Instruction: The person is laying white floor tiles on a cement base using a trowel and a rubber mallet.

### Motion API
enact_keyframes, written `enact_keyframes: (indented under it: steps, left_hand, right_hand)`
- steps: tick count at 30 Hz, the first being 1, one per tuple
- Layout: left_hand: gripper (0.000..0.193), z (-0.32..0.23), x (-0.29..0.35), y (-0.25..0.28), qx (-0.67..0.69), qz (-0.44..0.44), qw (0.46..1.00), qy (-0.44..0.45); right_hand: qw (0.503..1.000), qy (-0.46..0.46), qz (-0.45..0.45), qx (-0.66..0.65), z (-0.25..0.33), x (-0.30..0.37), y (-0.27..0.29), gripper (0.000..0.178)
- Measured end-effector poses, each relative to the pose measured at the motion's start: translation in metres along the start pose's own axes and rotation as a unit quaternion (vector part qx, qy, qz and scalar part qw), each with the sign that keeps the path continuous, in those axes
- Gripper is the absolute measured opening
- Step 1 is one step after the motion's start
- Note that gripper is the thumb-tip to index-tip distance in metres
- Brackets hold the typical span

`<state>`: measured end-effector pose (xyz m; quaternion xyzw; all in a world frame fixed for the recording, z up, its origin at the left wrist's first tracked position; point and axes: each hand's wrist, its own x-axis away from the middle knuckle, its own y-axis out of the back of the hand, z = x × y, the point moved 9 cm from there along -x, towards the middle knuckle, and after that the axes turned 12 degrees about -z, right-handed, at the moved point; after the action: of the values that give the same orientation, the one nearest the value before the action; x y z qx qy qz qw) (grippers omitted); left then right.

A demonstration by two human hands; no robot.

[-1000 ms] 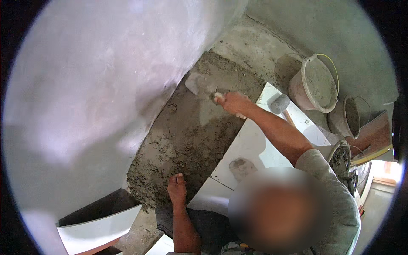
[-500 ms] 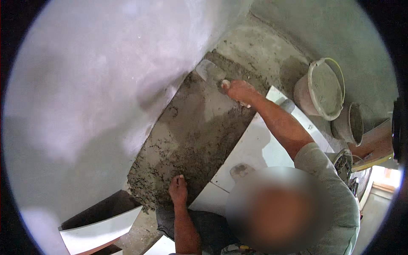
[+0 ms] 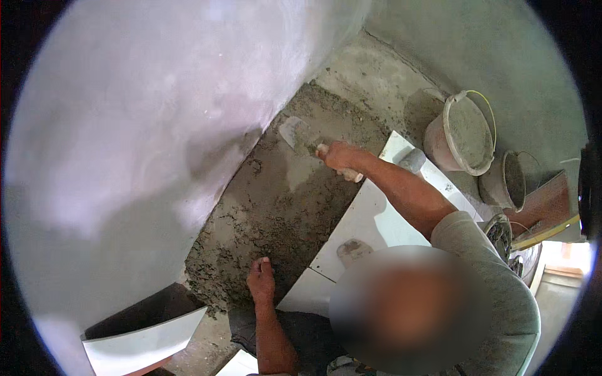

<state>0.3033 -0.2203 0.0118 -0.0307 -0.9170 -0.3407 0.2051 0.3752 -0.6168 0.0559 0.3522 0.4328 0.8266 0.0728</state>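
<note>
My right hand [image 3: 342, 158] is wrapped round the handle of a trowel [image 3: 292, 133]. Its flat metal blade points away to the left, at the far part of a grey mortar bed [image 3: 269, 200]. Whether the blade's whole underside touches the mortar, I cannot tell. The bed runs along the foot of the left wall, smoother at its far end and rougher near me. Over its near end is my left hand [image 3: 261, 282], fingers curled in and nothing visible in them. White tiles [image 3: 382, 216] lie along the bed's right side.
A large bucket [image 3: 446, 135] of grey mix and a smaller bucket [image 3: 495, 185] stand at the right. A grey rounded thing [image 3: 412, 161] and a mortar smear [image 3: 355, 250] are on the tiles. A white-faced tile [image 3: 147, 338] leans at the lower left.
The trowel and my right hand have come nearer to me and a little left across the mortar. My left hand has barely moved. The view has shifted slightly.
</note>
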Motion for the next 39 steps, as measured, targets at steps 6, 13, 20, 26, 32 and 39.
enact_keyframes:
  steps: [6, 13, 20, 26, 32, 39]
  left_hand:
    - [0.039, -0.002, 0.010, 0.011, -0.037, -0.010, 0.999, -0.015]
    - [0.041, -0.022, 0.011, 0.001, -0.018, 0.012, 0.999, -0.042]
    - [0.046, -0.019, 0.013, 0.014, -0.025, 0.014, 0.999, -0.043]
    - [0.048, -0.008, 0.009, 0.018, -0.002, -0.021, 0.995, -0.099]
    - [0.045, -0.029, 0.023, 0.015, 0.015, -0.018, 0.996, -0.089]
    - [0.040, -0.039, 0.036, -0.020, -0.026, 0.080, 0.985, -0.148]
  right_hand:
    - [0.991, -0.033, 0.032, -0.126, -0.002, 0.021, 0.015, 0.058]
    - [0.975, 0.044, -0.054, -0.211, -0.004, -0.040, -0.033, 0.054]
    - [0.986, 0.126, 0.108, -0.026, 0.076, 0.086, -0.136, 0.049]
    - [0.957, 0.243, 0.135, 0.085, 0.059, 0.160, -0.144, 0.045]
    - [0.976, 0.109, -0.046, 0.183, -0.059, 0.127, -0.048, 0.052]
    - [0.982, -0.057, -0.157, -0.091, -0.161, 0.066, 0.040, 0.065]
